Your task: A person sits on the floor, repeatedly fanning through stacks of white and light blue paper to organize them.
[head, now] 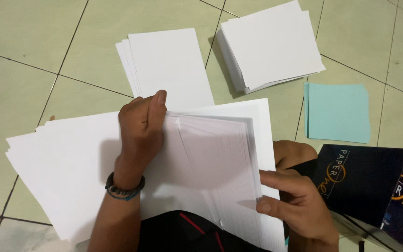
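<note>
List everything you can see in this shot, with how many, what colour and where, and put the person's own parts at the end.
large paper stack: one, white, on the floor in front of the person, its right part being leafed through
narrow paper pile: one, white, on the floor beyond the large stack, left of centre
square paper pile: one, white, top centre right, sheets slightly fanned
coloured paper pile: one, pale blue-green, right of the white piles
paper carton: one, dark blue and brown, lower right
tiled floor: pale green tiles, dark joints
bead bracelet: one, dark, on the left wrist
left hand: one, pressing on the lifted sheets
right hand: one, its grip on the sheets' right edge
</note>
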